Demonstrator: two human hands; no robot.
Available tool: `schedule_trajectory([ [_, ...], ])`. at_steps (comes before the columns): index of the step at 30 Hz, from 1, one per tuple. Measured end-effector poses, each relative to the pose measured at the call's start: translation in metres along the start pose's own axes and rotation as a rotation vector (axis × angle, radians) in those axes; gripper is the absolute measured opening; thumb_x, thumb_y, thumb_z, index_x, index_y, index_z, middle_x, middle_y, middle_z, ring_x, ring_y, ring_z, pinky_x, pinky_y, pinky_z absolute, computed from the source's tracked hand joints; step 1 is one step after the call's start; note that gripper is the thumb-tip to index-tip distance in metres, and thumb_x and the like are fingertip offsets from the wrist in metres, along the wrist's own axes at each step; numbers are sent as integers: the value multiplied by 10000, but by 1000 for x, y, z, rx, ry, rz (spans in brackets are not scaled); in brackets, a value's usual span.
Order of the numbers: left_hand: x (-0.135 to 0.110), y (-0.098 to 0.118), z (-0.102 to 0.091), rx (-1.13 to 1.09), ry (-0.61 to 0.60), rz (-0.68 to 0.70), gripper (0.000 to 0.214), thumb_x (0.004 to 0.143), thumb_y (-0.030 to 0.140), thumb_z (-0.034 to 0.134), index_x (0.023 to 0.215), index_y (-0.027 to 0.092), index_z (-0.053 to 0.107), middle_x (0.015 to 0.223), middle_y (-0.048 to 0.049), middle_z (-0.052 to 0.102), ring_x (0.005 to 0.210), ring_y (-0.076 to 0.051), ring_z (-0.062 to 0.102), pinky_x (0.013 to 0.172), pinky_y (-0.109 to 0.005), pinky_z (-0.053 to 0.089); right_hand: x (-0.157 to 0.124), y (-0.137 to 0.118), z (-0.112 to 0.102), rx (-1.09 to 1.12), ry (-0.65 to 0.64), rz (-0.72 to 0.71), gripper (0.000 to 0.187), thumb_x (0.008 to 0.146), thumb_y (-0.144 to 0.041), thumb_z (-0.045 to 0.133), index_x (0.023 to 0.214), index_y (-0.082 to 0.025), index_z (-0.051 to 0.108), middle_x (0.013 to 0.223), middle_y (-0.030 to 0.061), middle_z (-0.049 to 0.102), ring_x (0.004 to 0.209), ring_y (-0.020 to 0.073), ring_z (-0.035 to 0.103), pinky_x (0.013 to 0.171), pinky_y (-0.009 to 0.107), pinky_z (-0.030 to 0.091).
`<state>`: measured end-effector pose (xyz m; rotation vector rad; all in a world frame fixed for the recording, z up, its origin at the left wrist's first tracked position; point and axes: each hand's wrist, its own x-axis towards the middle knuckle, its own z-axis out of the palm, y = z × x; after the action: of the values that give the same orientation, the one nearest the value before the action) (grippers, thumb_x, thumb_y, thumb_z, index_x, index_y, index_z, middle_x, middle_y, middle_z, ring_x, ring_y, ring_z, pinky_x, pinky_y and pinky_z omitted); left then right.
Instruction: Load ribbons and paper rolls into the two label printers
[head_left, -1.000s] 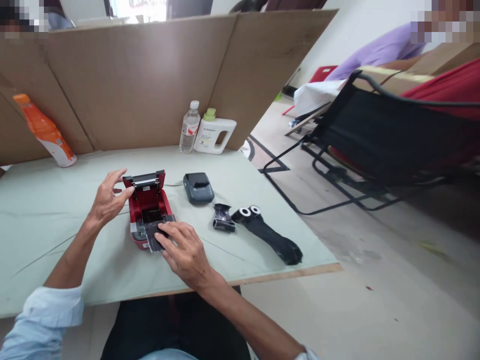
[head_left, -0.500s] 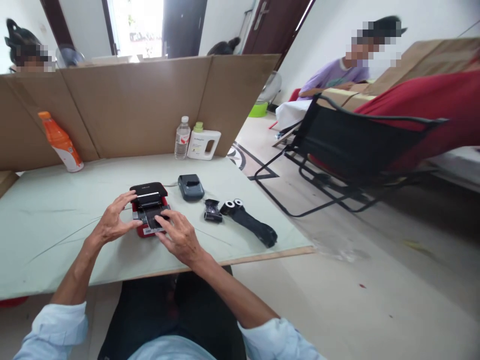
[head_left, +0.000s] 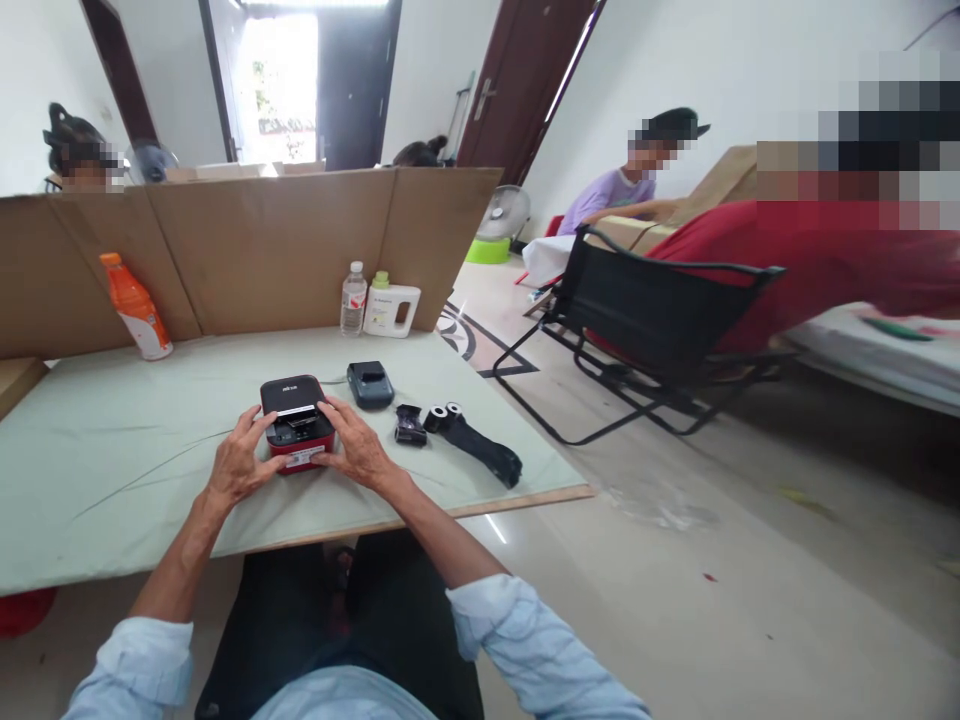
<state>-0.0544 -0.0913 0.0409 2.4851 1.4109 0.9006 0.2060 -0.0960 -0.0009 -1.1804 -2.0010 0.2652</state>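
Observation:
A small red and black label printer (head_left: 297,388) rests on the pale green tabletop in front of me, its black lid lying down over the body. My left hand (head_left: 241,455) grips its left side, with the thumb at the lower front edge. Around the right side my right hand (head_left: 355,444) is closed, fingertips on the lid and thumb low at the front. A white sticker (head_left: 306,457) shows on the front between my thumbs. Behind and to the right stands a dark grey portable printer (head_left: 370,385), which neither hand touches.
Right of the printer lie a black wrapped roll (head_left: 409,425), two white-cored rolls (head_left: 438,418) and a black ribbon bundle (head_left: 484,450). A cardboard screen (head_left: 277,250) backs the table, with an orange bottle (head_left: 136,308), a water bottle (head_left: 353,300) and a white jug (head_left: 391,308) before it.
The printer's lid has come down from its raised position. My right hand has moved from the printer's opened inside to its right side. The view has shifted slightly.

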Motion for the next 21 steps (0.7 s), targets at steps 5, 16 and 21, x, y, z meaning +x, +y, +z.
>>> schedule_trajectory([
  [5,2,-2,2,10,3,9,671,800,419,823,1415,269,601,1584,-147,514,1417,-365,571,1140,-521,535,2,0,-1,16,12,17,934,734,-321,947,1544,-209,495,1608,210,473,1491,353,494,1223,509,451],
  [16,-3,-13,9,-145,-49,-91,979,760,492,844,1594,240,397,1633,-194,441,1472,-404,499,1150,-558,509,-17,-1,15,186,-51,203,1160,766,-345,890,1687,-233,194,1664,203,423,1520,365,459,1212,551,441],
  [21,9,-16,14,-476,-146,-180,1318,623,444,936,1677,208,181,1604,-234,479,1347,-396,616,1074,-524,564,-19,-4,21,238,-35,238,1083,796,-305,847,1680,-246,224,1569,168,561,1419,353,572,1158,555,488],
])
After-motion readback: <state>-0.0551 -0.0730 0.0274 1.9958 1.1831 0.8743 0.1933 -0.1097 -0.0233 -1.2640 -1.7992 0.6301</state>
